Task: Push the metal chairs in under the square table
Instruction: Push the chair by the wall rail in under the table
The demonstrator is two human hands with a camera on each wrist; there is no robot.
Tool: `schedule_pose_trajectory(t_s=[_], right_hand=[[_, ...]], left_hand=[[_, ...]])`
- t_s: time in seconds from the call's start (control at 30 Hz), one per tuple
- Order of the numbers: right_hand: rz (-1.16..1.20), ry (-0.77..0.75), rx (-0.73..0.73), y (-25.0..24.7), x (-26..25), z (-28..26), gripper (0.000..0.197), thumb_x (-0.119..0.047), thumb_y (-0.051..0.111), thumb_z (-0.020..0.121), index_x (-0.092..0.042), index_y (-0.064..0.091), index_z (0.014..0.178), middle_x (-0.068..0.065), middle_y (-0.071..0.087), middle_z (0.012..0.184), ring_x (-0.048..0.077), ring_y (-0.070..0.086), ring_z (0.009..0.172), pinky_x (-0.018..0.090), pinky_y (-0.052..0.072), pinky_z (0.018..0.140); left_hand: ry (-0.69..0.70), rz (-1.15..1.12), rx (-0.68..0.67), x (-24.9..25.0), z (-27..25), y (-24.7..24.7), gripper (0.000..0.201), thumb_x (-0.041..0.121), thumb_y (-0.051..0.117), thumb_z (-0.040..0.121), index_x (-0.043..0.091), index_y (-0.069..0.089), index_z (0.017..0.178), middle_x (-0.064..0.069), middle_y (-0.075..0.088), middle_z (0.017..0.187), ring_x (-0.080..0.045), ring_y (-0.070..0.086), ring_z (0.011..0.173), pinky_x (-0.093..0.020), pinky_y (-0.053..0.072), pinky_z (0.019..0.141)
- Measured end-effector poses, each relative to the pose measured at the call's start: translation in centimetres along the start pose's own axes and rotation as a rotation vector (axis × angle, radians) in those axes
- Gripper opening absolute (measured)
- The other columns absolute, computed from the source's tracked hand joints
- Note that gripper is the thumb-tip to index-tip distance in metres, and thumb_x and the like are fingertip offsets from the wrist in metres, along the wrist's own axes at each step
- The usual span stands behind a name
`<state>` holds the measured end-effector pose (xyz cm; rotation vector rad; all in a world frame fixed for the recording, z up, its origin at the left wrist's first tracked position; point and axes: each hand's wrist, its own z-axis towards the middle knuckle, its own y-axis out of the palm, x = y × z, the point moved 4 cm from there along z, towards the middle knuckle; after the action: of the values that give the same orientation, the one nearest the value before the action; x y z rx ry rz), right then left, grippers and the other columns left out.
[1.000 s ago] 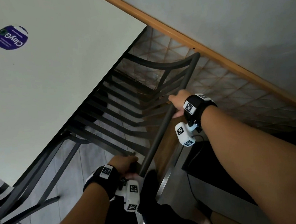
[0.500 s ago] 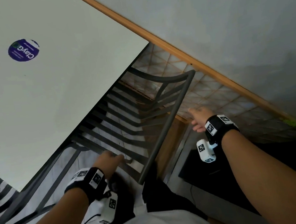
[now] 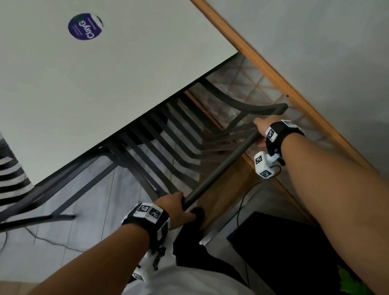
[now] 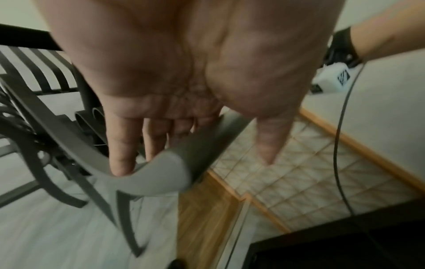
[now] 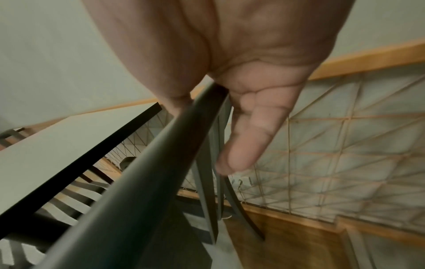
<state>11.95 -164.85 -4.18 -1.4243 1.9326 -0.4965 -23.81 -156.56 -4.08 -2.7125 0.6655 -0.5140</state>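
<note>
Both hands back on the chair [image 3: 217,176] rail — table [image 3: 134,77] sticker [image 3: 85,26] reads "ClayG".

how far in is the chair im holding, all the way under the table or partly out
Partly in. The chair's seat slats run under the table edge, but its top rail, held by left hand and right hand, stands clear.

A round purple sticker [image 3: 85,26] (on the white tabletop [image 3: 116,83]) reads "ClayG".
</note>
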Motion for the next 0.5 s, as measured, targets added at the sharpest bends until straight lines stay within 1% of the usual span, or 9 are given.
schedule_pose_trajectory(t_s=[0.03, 0.07, 0.1, 0.13, 0.2, 0.27, 0.33, 0.43, 0.5], right_hand=[[-0.002, -0.018, 0.01, 0.3, 0.3, 1.3, 0.059, -0.055, 0.048, 0.084, -0.006, 0.06, 0.114, 0.02, 0.071, 0.104, 0.037, 0.075, 0.086, 0.053, 0.061, 0.085], [0.022, -0.031, 0.005, 0.6, 0.3, 1.8, 0.056, -0.049, 0.048, 0.086, -0.006, 0.059, 0.12, 0.02, 0.069, 0.113, 0.037, 0.073, 0.091, 0.052, 0.062, 0.085], [0.059, -0.03, -0.009, 0.9, 0.3, 1.7, 0.052, -0.042, 0.049, 0.087, -0.005, 0.058, 0.123, 0.02, 0.068, 0.114, 0.036, 0.074, 0.091, 0.051, 0.063, 0.084], [0.113, -0.01, -0.006, 0.9, 0.3, 1.1, 0.047, -0.037, 0.052, 0.089, -0.004, 0.057, 0.122, 0.021, 0.071, 0.108, 0.036, 0.076, 0.084, 0.052, 0.064, 0.08], [0.218, 0.05, 0.0, 0.9, 0.8, 0.3, 0.039, -0.029, 0.058, 0.092, -0.002, 0.053, 0.121, 0.02, 0.071, 0.086, 0.036, 0.077, 0.064, 0.054, 0.065, 0.07], [0.269, 0.069, 0.015, 1.2, 1.7, 0.3, 0.041, -0.025, 0.062, 0.094, -0.002, 0.051, 0.126, 0.02, 0.069, 0.082, 0.036, 0.075, 0.055, 0.053, 0.065, 0.064], [0.289, 0.073, 0.042, 1.4, 2.7, 0.5, 0.045, -0.025, 0.064, 0.093, -0.003, 0.049, 0.13, 0.021, 0.068, 0.082, 0.036, 0.074, 0.053, 0.053, 0.065, 0.062], [0.303, 0.081, 0.058, 1.8, 4.0, 0.2, 0.044, -0.025, 0.063, 0.096, -0.004, 0.048, 0.131, 0.021, 0.068, 0.078, 0.033, 0.073, 0.05, 0.051, 0.065, 0.062], [0.319, 0.09, 0.06, 2.0, 4.8, 0.2, 0.046, -0.022, 0.063, 0.096, -0.005, 0.044, 0.134, 0.021, 0.066, 0.08, 0.03, 0.072, 0.045, 0.046, 0.064, 0.055]], left_hand=[[-0.019, 0.013, 0.001, -0.5, 0.0, 0.4, 0.056, 0.054, 0.065, 0.08, 0.029, 0.054, 0.129, 0.0, 0.064, 0.113, -0.022, 0.063, 0.096, -0.039, 0.055, 0.091], [-0.031, 0.017, 0.002, -0.9, 0.0, 0.7, 0.054, 0.046, 0.063, 0.08, 0.03, 0.052, 0.131, -0.001, 0.064, 0.116, -0.024, 0.064, 0.099, -0.041, 0.056, 0.091], [-0.041, 0.014, -0.003, -1.1, -0.2, 0.8, 0.058, 0.042, 0.061, 0.079, 0.032, 0.048, 0.134, -0.003, 0.062, 0.121, -0.026, 0.064, 0.104, -0.044, 0.055, 0.094], [-0.045, 0.0, -0.01, -1.3, -0.3, 1.0, 0.064, 0.04, 0.059, 0.079, 0.034, 0.042, 0.14, -0.007, 0.059, 0.128, -0.028, 0.062, 0.11, -0.046, 0.054, 0.098], [-0.063, 0.001, -0.048, -1.6, -0.2, 1.6, 0.077, 0.035, 0.058, 0.086, 0.035, 0.022, 0.155, -0.014, 0.047, 0.146, -0.034, 0.054, 0.129, -0.047, 0.047, 0.109], [-0.078, 0.015, -0.08, -1.9, -0.2, 2.2, 0.087, 0.033, 0.056, 0.092, 0.035, 0.004, 0.161, -0.019, 0.031, 0.159, -0.038, 0.042, 0.142, -0.046, 0.042, 0.113], [-0.063, 0.023, -0.097, -2.0, -0.4, 2.5, 0.088, 0.032, 0.056, 0.093, 0.035, -0.001, 0.161, -0.021, 0.025, 0.162, -0.038, 0.038, 0.146, -0.045, 0.041, 0.115], [-0.048, 0.052, -0.117, -2.2, -1.1, 2.8, 0.087, 0.031, 0.054, 0.095, 0.033, -0.002, 0.161, -0.021, 0.02, 0.165, -0.039, 0.034, 0.148, -0.047, 0.04, 0.117], [-0.029, 0.064, -0.114, -2.6, -1.4, 3.1, 0.086, 0.033, 0.054, 0.095, 0.032, -0.001, 0.161, -0.022, 0.018, 0.166, -0.039, 0.031, 0.15, -0.046, 0.038, 0.118]])
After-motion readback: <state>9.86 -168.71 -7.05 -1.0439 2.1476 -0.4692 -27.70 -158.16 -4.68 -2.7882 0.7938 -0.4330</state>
